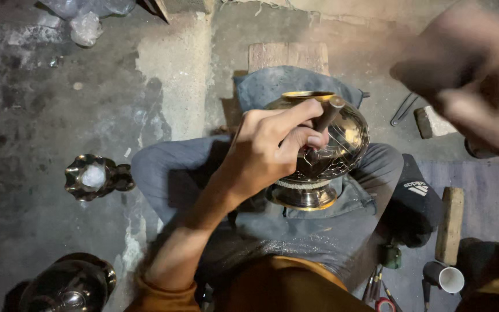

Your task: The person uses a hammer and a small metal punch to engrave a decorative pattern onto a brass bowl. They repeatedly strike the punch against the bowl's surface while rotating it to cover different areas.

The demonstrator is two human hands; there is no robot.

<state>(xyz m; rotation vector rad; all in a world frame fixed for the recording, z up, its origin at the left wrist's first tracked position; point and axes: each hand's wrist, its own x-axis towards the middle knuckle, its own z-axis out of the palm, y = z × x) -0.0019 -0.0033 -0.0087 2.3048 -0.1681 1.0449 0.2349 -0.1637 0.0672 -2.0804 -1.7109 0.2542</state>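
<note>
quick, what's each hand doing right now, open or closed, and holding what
Left hand: closed on a wooden-handled tool, its tip against the brass pot.
Right hand: raised close to the camera and blurred; its grip cannot be told.

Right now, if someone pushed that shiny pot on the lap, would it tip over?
Probably. The metal pot lies tilted on soft cloth, with a round belly and narrow foot, so it could roll. The left hand with its tool seems to steady it. Polished metal likely feels slippery and stiff.
</note>
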